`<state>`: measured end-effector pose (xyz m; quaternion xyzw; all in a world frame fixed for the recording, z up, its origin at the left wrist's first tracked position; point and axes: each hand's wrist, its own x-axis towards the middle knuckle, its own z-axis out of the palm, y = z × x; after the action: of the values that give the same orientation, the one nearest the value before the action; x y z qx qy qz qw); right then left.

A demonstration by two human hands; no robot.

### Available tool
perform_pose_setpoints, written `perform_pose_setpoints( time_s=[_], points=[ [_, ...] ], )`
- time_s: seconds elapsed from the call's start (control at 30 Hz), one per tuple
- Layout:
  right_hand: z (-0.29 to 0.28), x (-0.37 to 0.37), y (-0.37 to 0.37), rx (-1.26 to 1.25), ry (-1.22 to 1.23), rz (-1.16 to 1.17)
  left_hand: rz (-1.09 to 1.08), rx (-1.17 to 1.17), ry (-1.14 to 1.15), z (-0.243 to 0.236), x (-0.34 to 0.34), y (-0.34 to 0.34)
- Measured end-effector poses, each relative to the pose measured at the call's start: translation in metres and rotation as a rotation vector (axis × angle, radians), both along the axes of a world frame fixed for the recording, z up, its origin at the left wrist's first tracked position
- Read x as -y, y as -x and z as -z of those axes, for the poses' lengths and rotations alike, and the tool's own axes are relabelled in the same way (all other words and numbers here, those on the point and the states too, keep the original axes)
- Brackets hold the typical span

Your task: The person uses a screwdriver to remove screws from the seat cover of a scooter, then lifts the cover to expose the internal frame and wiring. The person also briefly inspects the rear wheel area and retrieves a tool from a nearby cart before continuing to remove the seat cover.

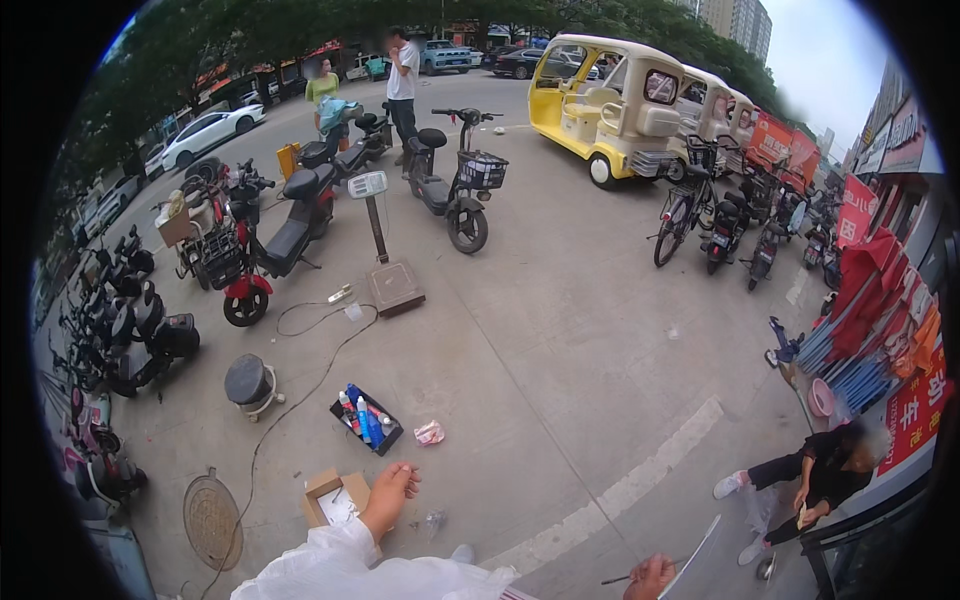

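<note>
My left hand [393,494] hangs in mid-air with its fingers curled inward, and nothing shows in them. Under it on the pavement stands an open cardboard box [322,497] with white pieces inside. A black tray [393,436] of blue, white and red tubes lies just beyond, beside a crumpled pink-and-white wrapper [429,432]. Low on the right, my right hand [652,577] is closed round a thin dark rod [616,580] that points left. A long pale strip [692,556] rises beside that hand; whether I hold it I cannot tell.
A round dark-topped stool [250,381], a platform scale [398,289] and a loose cable [300,402] are ahead left, near a manhole cover [212,520]. Scooters [290,225] line the left. Yellow three-wheelers [610,110] stand far off. A seated person [825,470] is at right.
</note>
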<state>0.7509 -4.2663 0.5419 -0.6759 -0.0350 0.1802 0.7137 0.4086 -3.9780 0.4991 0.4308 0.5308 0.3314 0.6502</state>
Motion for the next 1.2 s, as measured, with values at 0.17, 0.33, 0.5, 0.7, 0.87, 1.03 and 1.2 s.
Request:
perform_pose_setpoints(
  time_s=[0.17,0.33,0.5,0.7,0.87,1.03,1.2],
  points=[
    [-0.026,-0.159,-0.053,0.312,0.109,-0.171,-0.304,0.072,-0.031,-0.017,-0.078,0.023],
    [0.013,-0.281,-0.101,0.604,0.106,-0.234,-0.535,0.08,-0.025,0.001,-0.162,-0.004],
    [0.003,-0.404,-0.17,0.588,0.225,-0.448,-0.605,0.122,-0.052,-0.004,-0.288,-0.1],
    [-0.023,-0.599,-0.276,0.163,0.229,-0.848,-0.437,0.305,-0.068,-0.067,-0.457,-0.25],
    [-0.041,-0.782,-0.37,-0.077,0.027,-1.068,-0.544,0.229,-0.08,-0.063,-0.585,-0.321],
    [-0.033,-0.965,-0.466,-0.26,-0.301,-0.882,-0.735,0.103,-0.047,-0.011,-0.766,-0.391],
    [-0.06,-1.113,-0.571,0.009,-0.059,-0.723,-0.543,0.209,-0.158,-0.069,-1.0,-0.541]
  ],
)
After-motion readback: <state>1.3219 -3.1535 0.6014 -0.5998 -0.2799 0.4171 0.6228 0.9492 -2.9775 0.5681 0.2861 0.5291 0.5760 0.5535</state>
